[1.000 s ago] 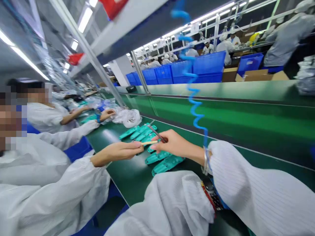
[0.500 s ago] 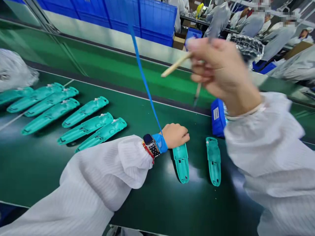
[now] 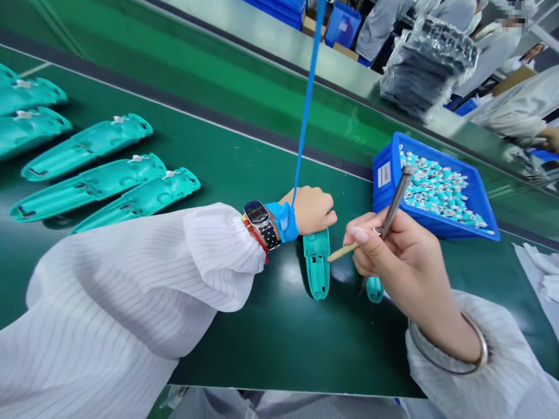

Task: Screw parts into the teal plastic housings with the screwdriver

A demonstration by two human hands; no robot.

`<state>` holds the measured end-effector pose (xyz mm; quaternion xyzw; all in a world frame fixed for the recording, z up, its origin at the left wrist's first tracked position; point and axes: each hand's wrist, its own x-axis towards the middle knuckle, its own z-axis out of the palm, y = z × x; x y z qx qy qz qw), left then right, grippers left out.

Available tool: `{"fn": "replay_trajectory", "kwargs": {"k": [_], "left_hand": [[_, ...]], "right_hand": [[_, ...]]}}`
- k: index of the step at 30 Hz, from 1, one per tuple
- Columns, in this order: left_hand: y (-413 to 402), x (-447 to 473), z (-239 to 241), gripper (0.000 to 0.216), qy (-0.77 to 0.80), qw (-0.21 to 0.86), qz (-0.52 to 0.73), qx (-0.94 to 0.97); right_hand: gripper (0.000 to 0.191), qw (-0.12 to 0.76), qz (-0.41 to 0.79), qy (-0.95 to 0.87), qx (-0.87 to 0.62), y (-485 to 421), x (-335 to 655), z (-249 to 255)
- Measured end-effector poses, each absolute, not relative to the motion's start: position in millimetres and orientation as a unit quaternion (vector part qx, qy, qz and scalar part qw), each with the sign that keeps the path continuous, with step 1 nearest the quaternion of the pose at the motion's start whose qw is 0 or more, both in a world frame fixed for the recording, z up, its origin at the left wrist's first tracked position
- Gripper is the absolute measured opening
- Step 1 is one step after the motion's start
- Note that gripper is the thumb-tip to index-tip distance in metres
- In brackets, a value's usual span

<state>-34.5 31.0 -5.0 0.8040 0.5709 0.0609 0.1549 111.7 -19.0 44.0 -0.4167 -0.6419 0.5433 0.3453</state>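
Fingers of the right hand (image 3: 404, 262) grasp a pale stick (image 3: 343, 252) and a metal tool (image 3: 396, 198) together, the stick's tip at the edge of the teal shell (image 3: 317, 273) in mid-frame. The left hand (image 3: 309, 212) curls over the shell's upper end, seemingly to steady it; I cannot tell whether its fingers grip. A blue bin (image 3: 441, 228) of small parts (image 3: 437, 186) stands at right on the glossy green bench (image 3: 271, 358); white-clad workers (image 3: 515, 113) show upper right.
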Motion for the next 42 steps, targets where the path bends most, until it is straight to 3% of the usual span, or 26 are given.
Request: {"fn": "replay_trajectory", "kwargs": {"k": [6, 12, 22, 28, 33, 42], "left_hand": [[31, -35, -6, 0.037, 0.569, 0.146, 0.061, 0.807], [34, -33, 4, 0.036, 0.568, 0.153, 0.021, 0.809], [52, -17, 27, 0.036, 0.499, 0.128, 0.029, 0.857], [35, -13, 29, 0.039, 0.492, 0.145, 0.011, 0.859], [30, -14, 28, 0.046, 0.471, 0.118, -0.001, 0.874], [29, -15, 24, 0.047, 0.446, 0.106, 0.023, 0.888]], "right_hand": [[0.012, 0.401, 0.531, -0.609, -0.433, -11, 120, 49], [0.013, 0.481, 0.435, -0.594, -0.476, 12, 169, 80], [0.004, 0.334, 0.309, -0.729, -0.512, 2, 183, 92], [0.015, 0.327, 0.262, -0.755, -0.505, -28, 154, 65], [0.009, 0.33, 0.156, -0.809, -0.461, -39, 138, 53], [0.008, 0.326, 0.155, -0.829, -0.427, -40, 130, 47]]}}
